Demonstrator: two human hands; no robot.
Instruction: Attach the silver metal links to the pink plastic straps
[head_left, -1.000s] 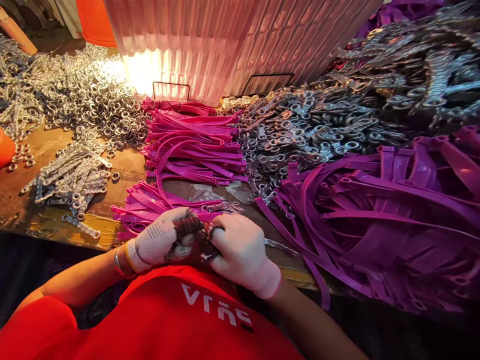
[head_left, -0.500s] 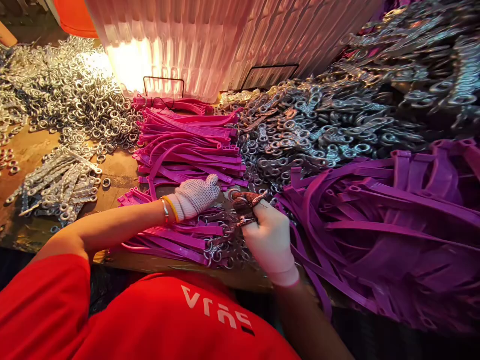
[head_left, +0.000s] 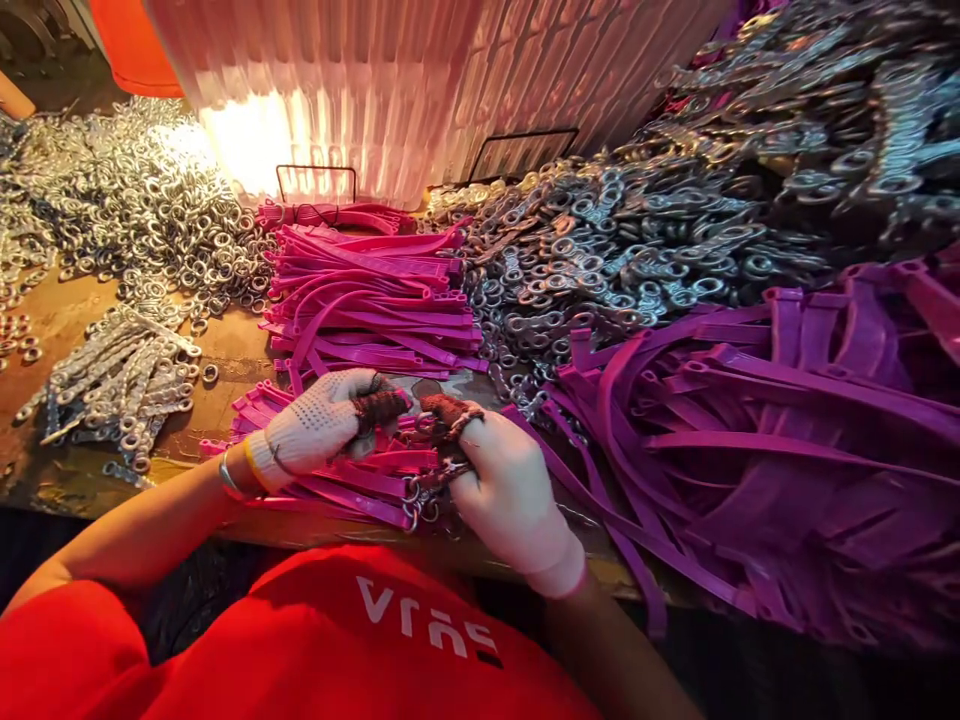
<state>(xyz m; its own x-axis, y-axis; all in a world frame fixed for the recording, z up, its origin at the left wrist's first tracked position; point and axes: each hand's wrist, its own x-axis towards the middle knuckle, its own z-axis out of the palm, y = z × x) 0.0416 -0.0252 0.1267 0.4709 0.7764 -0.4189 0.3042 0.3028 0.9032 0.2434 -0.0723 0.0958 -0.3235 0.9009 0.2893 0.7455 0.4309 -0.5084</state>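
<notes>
My left hand (head_left: 319, 425), in a white dotted glove with dark finger covers, is closed in a pinch above the near pink straps. A small pink bit shows at its fingertips, too little to name. Facing it, with a narrow gap between, my right hand (head_left: 510, 490) wears a pale glove with brown finger covers. Its fingers are curled shut, and shiny metal shows at them; what they hold is hidden. Under both hands lies a bundle of pink straps (head_left: 360, 475) with metal rings (head_left: 414, 500) at their right ends.
A second stack of pink straps (head_left: 367, 290) lies farther back. Loose purple straps (head_left: 720, 440) heap at the right. Metal links (head_left: 600, 250) pile behind them, and silver rings (head_left: 172, 220) at the left. Metal strips (head_left: 124, 380) lie near the left edge. Translucent ribbed panels (head_left: 360, 90) stand behind.
My left hand has drawn back to the left and toward me from the far strap stack, and its dark fingertips now show. My right hand has shifted slightly left and nearer to me.
</notes>
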